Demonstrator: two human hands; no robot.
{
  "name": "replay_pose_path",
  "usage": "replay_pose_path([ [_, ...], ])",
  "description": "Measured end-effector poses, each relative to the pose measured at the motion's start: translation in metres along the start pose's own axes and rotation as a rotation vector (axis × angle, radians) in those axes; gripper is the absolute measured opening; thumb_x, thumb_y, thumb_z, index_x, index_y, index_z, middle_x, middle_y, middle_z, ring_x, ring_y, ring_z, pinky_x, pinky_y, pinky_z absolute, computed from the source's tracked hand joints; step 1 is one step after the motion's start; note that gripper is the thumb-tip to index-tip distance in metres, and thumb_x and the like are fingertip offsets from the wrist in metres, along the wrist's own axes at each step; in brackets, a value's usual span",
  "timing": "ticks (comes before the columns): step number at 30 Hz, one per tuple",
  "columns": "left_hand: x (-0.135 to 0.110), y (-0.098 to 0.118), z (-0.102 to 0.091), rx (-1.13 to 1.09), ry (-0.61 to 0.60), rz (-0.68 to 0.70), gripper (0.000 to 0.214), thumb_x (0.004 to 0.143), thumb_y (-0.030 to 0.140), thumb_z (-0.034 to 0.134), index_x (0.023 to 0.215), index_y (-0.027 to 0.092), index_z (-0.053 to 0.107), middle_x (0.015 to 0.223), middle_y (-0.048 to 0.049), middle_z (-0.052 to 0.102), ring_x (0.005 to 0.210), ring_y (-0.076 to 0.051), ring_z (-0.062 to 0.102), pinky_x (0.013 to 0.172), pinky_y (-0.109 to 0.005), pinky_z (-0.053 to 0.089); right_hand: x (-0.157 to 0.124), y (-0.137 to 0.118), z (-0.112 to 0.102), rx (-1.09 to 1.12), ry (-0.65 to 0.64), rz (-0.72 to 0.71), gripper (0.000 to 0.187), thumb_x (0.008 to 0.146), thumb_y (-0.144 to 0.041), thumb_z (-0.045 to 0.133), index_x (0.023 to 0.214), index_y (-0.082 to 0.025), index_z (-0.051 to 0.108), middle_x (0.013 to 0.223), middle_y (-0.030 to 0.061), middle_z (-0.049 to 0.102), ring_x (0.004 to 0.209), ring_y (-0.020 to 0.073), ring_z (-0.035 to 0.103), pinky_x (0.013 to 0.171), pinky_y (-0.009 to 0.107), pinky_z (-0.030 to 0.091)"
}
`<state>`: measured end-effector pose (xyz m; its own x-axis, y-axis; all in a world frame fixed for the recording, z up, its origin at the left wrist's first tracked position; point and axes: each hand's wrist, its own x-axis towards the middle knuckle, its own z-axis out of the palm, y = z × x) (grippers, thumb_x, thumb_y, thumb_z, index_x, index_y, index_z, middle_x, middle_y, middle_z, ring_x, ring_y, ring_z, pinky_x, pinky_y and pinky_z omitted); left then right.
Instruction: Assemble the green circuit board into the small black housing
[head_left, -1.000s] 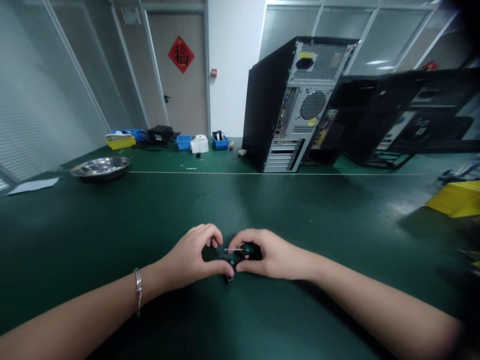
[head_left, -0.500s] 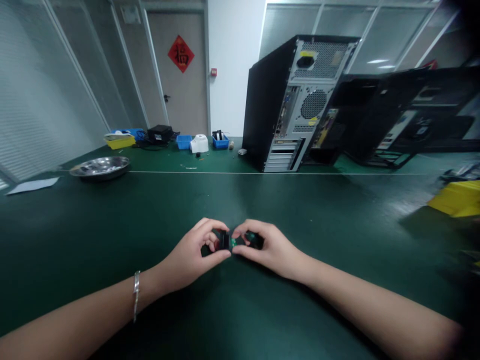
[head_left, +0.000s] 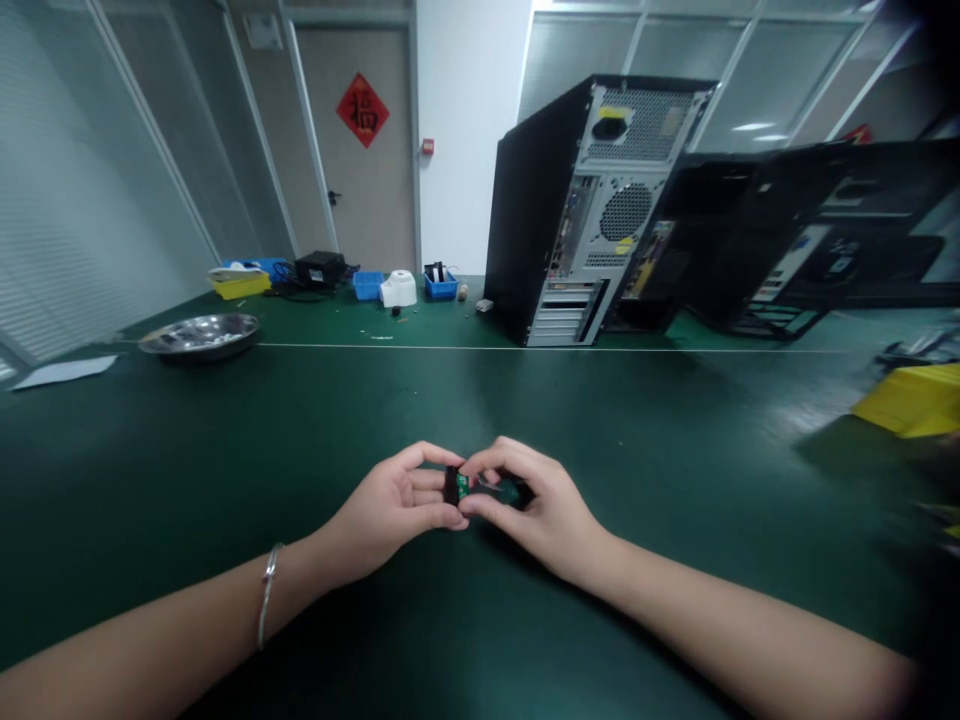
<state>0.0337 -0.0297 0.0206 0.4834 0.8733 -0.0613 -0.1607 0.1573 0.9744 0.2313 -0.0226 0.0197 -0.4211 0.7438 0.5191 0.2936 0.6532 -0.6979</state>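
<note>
My left hand (head_left: 396, 508) is closed around a small black plastic piece (head_left: 451, 485), pinching it between thumb and fingertips. Against the right side of that piece sits a small green circuit board (head_left: 463, 487), which my right hand (head_left: 541, 505) grips by thumb and index finger. The two parts meet just above the green table mat (head_left: 420, 620); whether one is inside the other I cannot tell. Something thin and greyish shows in the hollow of my right hand, too small to name.
A black computer tower (head_left: 536, 220) stands at the back, with further dark cases (head_left: 720, 230) to its right. At the far left is a shiny metal bowl (head_left: 201, 350) near a white sheet (head_left: 66, 372). Small blue bins (head_left: 441, 288) line the back; a yellow bin (head_left: 911, 402) stands right.
My hands have come closer together, bringing the black piece and the green board into contact. The left fingers have straightened somewhat and the black piece has shifted slightly right.
</note>
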Motion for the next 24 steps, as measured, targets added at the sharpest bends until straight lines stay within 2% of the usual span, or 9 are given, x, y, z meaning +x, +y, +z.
replay_pose_path([
  [3, -0.0002, 0.0009, 0.0003, 0.015, 0.004, 0.001, 0.04, 0.072, 0.01, 0.079, 0.105, 0.014, 0.057, 0.105, -0.0092, 0.075, 0.093, -0.019, 0.072, 0.085, -0.034, 0.057, -0.0002, -0.0007, 0.0004, -0.005, -0.003, 0.005, 0.013, 0.083, -0.028, 0.074, 0.092, -0.021, 0.067, 0.076, -0.0007, 0.055, 0.072, 0.0139, 0.057, 0.068, 0.026, 0.047],
  [8, -0.0014, 0.0022, -0.001, 0.013, -0.004, -0.006, 0.041, 0.076, 0.014, 0.078, 0.111, 0.014, 0.056, 0.107, -0.01, 0.075, 0.103, -0.02, 0.07, 0.095, -0.034, 0.054, -0.0015, -0.001, -0.0003, -0.088, 0.011, -0.037, 0.011, 0.086, -0.025, 0.07, 0.094, -0.02, 0.065, 0.076, 0.0001, 0.055, 0.071, 0.0142, 0.057, 0.066, 0.026, 0.047],
  [12, -0.0021, 0.0017, -0.002, 0.025, 0.03, -0.018, 0.038, 0.081, 0.025, 0.074, 0.113, 0.013, 0.056, 0.103, -0.0108, 0.075, 0.098, -0.022, 0.072, 0.093, -0.038, 0.055, -0.004, -0.0031, -0.0007, -0.301, -0.033, -0.147, 0.01, 0.091, -0.025, 0.061, 0.098, -0.019, 0.063, 0.08, 0.004, 0.061, 0.074, 0.0163, 0.057, 0.063, 0.026, 0.046],
  [16, -0.0025, 0.0001, -0.0006, 0.098, 0.045, 0.0, 0.031, 0.083, 0.024, 0.072, 0.107, 0.013, 0.056, 0.099, -0.0099, 0.074, 0.095, -0.022, 0.072, 0.092, -0.037, 0.054, -0.0055, -0.0057, 0.0008, -0.423, -0.051, -0.256, 0.015, 0.095, -0.03, 0.056, 0.101, -0.018, 0.063, 0.082, 0.0056, 0.063, 0.073, 0.0166, 0.056, 0.062, 0.027, 0.045],
  [20, -0.0021, -0.0019, -0.0012, 0.169, 0.026, 0.091, 0.026, 0.091, 0.025, 0.059, 0.114, 0.014, 0.054, 0.108, -0.0109, 0.069, 0.098, -0.021, 0.068, 0.092, -0.038, 0.052, -0.005, -0.0046, 0.0011, -0.305, 0.006, -0.176, 0.016, 0.094, -0.03, 0.059, 0.104, -0.02, 0.064, 0.08, 0.0032, 0.062, 0.073, 0.0146, 0.058, 0.063, 0.024, 0.047],
  [24, -0.0019, -0.001, -0.0042, 0.331, 0.103, 0.18, 0.023, 0.096, 0.023, 0.046, 0.115, 0.013, 0.053, 0.101, -0.0092, 0.064, 0.084, -0.017, 0.062, 0.079, -0.033, 0.051, -0.0047, 0.0006, 0.0006, -0.234, 0.06, -0.106, 0.015, 0.092, -0.028, 0.062, 0.104, -0.02, 0.065, 0.076, 0.0014, 0.058, 0.07, 0.0137, 0.057, 0.062, 0.024, 0.046],
])
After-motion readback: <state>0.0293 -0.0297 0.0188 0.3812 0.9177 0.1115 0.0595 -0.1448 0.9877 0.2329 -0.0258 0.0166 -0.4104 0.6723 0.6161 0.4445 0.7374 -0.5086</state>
